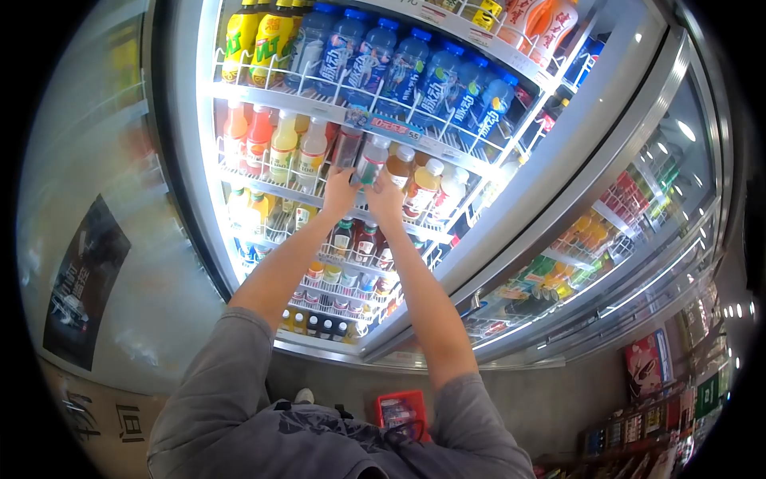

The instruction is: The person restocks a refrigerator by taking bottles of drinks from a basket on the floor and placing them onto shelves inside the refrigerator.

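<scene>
My right hand (pixel 385 198) is closed around the lower part of a white-capped drink bottle (pixel 373 158) with a green and clear look, at the middle shelf of the lit fridge. Just left of it, my left hand (pixel 341 190) has its fingers curled at the bottom of a dark reddish, see-through item (pixel 347 148); whether this is a bottle cannot be made out. Juice bottles flank both hands: a pale yellow bottle (pixel 283 148) and a pinkish one (pixel 312 152) to the left, an orange-labelled bottle (pixel 424 188) to the right.
Above runs a shelf of blue-capped bottles (pixel 407 70) behind a wire rail. More shelves of bottles lie below. The open fridge door (pixel 120 215) stands at left, a closed glass door (pixel 590 223) at right. A red basket (pixel 401 399) with goods sits on the floor near my feet.
</scene>
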Motion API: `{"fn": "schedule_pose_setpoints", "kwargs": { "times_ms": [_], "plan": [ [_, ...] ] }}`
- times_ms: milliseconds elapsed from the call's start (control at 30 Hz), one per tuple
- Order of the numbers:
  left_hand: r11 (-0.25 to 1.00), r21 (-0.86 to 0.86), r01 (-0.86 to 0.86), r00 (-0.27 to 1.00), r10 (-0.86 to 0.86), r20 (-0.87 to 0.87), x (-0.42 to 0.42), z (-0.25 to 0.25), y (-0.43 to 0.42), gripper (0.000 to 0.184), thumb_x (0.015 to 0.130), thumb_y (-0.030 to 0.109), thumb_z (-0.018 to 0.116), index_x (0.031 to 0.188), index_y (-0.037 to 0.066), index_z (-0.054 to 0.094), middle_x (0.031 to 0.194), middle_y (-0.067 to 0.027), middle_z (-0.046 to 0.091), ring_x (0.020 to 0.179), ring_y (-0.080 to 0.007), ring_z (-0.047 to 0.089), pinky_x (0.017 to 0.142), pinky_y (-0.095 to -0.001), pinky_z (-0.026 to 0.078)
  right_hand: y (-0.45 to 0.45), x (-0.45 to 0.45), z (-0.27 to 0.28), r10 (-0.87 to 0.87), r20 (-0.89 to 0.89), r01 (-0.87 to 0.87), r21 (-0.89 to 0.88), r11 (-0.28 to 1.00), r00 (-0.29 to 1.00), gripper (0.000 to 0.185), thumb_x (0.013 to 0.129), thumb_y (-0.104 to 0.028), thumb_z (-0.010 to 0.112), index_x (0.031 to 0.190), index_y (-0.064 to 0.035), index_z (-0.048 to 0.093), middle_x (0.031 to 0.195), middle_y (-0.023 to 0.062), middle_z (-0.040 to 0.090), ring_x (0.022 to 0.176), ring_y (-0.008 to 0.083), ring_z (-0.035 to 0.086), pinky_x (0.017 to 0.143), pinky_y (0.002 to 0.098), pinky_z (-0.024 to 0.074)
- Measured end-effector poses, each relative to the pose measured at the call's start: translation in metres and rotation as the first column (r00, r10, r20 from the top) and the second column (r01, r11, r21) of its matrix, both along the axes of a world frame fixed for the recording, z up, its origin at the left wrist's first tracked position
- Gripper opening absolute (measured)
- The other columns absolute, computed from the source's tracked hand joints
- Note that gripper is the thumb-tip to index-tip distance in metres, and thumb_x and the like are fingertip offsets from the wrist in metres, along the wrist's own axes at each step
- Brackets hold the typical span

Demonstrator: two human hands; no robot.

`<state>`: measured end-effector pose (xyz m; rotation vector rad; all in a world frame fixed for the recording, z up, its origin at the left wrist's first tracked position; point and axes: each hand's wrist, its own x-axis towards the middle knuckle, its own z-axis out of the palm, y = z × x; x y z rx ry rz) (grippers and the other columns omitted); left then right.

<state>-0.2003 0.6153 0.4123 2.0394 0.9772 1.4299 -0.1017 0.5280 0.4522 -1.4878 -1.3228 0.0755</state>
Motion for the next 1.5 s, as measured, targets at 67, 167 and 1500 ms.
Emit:
{"fn": "schedule_pose_setpoints", "kwargs": {
  "times_ms": [67, 167, 1500],
  "plan": [
    [0.999, 0.033, -0.031, 0.999, 0.03, 0.016, 0.001, -0.003, -0.001, 0.043, 0.073, 0.01, 0.078, 0.114, 0.001, 0.066, 0.108, -0.021, 0.057, 0.101, -0.0379, 0.059, 0.087, -0.0423, 0.049, -0.018, 0.004, 0.005, 0.01, -0.004, -0.01, -0.255, 0.967, 1.0, 0.05, 0.083, -0.01, 0.068, 0.128, 0.0076, 0.053, 0.109, 0.0181, 0.07, 0.107, 0.0212, 0.067, 0.089, 0.0307, 0.0527],
    [0.992, 0.101, -0.069, 0.99, 0.055, 0.13, 0.005, -0.001, -0.016, 0.045, 0.073, 0.009, 0.078, 0.115, 0.003, 0.064, 0.101, -0.0172, 0.057, 0.091, -0.032, 0.06, 0.08, -0.0393, 0.05, -0.04, 0.014, -0.023, 0.109, -0.142, -0.128, -0.138, 0.982, 0.984, 0.053, 0.088, -0.009, 0.066, 0.136, 0.005, 0.049, 0.119, 0.0172, 0.067, 0.108, 0.0202, 0.066, 0.093, 0.0279, 0.0506],
    [-0.185, -0.692, 0.698, 0.221, -0.863, 0.454, 0.104, -0.193, -0.603, 0.032, 0.098, 0.024, 0.059, 0.124, 0.006, 0.06, 0.109, -0.0058, 0.064, 0.088, -0.0102, 0.061, 0.078, -0.0248, 0.049, -0.73, -0.025, -0.202, -0.444, -0.862, 0.771, -0.103, 0.628, 0.246, 0.047, 0.096, -0.022, 0.063, 0.134, 0.0026, 0.052, 0.123, 0.0188, 0.063, 0.108, 0.0229, 0.064, 0.091, 0.0341, 0.0548]
  ]
}}
